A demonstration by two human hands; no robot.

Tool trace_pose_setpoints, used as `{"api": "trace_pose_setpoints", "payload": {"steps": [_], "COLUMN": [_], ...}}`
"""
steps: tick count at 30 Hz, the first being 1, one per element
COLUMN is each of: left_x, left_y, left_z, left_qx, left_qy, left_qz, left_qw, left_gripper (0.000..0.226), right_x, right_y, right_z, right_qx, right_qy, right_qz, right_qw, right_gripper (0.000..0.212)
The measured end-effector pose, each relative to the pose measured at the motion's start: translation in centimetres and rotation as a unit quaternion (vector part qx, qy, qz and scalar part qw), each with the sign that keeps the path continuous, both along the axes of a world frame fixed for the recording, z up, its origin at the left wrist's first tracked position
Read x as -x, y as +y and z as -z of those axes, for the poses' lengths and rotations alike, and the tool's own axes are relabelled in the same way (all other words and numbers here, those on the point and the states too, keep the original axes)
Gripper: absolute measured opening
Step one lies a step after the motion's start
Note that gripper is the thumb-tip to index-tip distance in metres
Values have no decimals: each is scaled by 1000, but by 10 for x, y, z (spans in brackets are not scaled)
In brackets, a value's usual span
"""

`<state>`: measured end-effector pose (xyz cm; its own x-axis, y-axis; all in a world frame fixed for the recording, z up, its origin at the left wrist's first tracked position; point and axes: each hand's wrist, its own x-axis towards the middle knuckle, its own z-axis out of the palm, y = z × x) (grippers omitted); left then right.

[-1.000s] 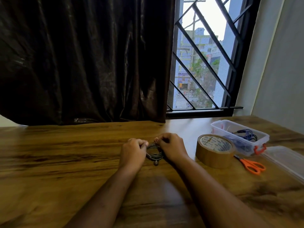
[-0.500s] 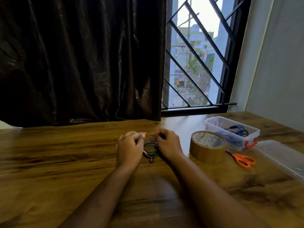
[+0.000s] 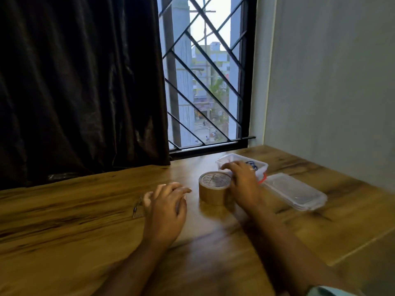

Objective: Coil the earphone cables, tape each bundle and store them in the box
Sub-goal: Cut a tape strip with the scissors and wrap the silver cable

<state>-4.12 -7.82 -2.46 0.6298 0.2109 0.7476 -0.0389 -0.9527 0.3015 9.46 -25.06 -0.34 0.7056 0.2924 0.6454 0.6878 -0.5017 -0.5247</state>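
Observation:
My left hand (image 3: 165, 202) lies palm down on the wooden table (image 3: 64, 221), over the dark earphone cable (image 3: 137, 207). Only a short end with a plug sticks out at the hand's left side; the coil itself is hidden. My right hand (image 3: 242, 181) is stretched out to the right of the brown tape roll (image 3: 213, 188), fingers spread over the near edge of the clear plastic box (image 3: 239, 158). A blue cable bundle (image 3: 252, 165) lies inside the box. The orange scissors are hidden under my right hand.
The box's clear lid (image 3: 295, 193) lies flat to the right of the box. A red latch (image 3: 263, 178) shows on the box's near end. A dark curtain (image 3: 81, 92) and a barred window (image 3: 205, 82) stand behind the table, with a grey wall at the right.
My right hand has let go of the coil and moved right, past the tape roll to the box's edge. My left hand stays on the cable. The view has swung to the right.

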Motion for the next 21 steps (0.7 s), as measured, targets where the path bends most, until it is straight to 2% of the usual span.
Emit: {"api": "trace_pose_setpoints", "payload": {"steps": [2,5,9,12,14,16,18,21], "left_x": [-5,-16,-39,-60,-69,-72,-74,-77], "left_y": [-14,-33,-52,-52,-48,-42,-36,-28], "left_z": [2,3,1,3,4,5,8,9], "left_qx": [42,131,234,277,305,330,382,447], "left_qy": [29,67,108,130,129,128,119,92], "left_qz": [28,78,72,65,80,102,134,166], "left_qw": [998,986,964,950,940,930,907,874], "left_gripper": [27,40,59,73,80,86,97,98], "right_x": [-8,-6,-4,-6,-7,-7,-13,-24], "right_y": [-19,-21,-21,-22,-19,-13,-6,4], "right_z": [8,19,16,10,3,-5,-5,3], "right_qx": [65,182,176,175,148,62,-33,-111], "right_qy": [41,32,48,67,96,188,268,311], "right_qz": [21,44,6,-58,-120,-163,-187,-201], "right_qw": [997,982,983,981,977,967,944,922], "right_gripper": [43,53,47,39,23,12,22,29]}}
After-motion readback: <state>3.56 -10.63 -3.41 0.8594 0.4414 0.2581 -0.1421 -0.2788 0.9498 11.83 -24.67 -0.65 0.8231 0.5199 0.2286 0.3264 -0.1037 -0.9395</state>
